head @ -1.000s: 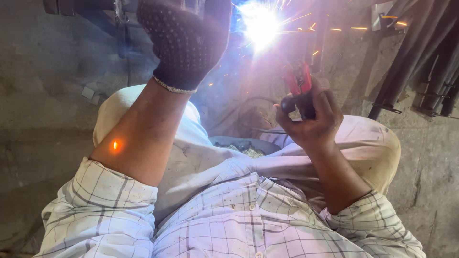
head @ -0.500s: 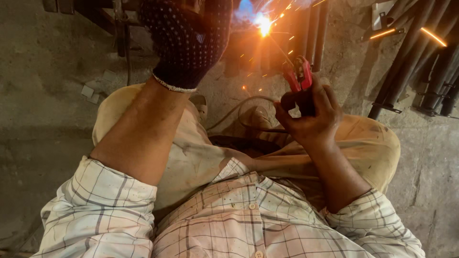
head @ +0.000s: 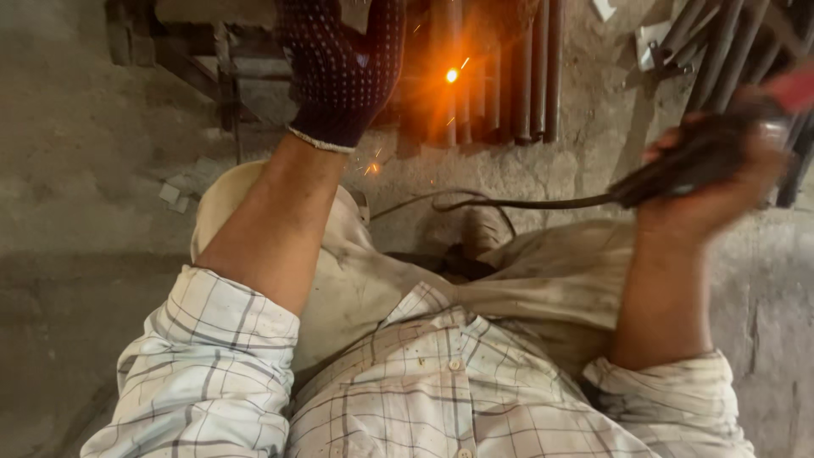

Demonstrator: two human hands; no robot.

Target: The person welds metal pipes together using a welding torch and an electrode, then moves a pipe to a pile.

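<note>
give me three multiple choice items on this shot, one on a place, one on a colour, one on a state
1. Where is the glowing orange spot?
A. on the dark metal bars ahead of the knees
B. on the checked shirt
C. on the bare concrete at the far left

2. What colour is the glove on the left hand?
A. plain white
B. dark with small pale dots
C. bright yellow

3. What is the state of the right hand?
A. open and flat on the floor
B. resting on the knee
C. bare, closed round a dark tool with a cable

Answers:
1. A, the glow sits on the row of metal bars.
2. B, the knit glove is dark and dotted.
3. C, the fingers wrap the blurred dark tool, and its cable trails left from it.
</note>
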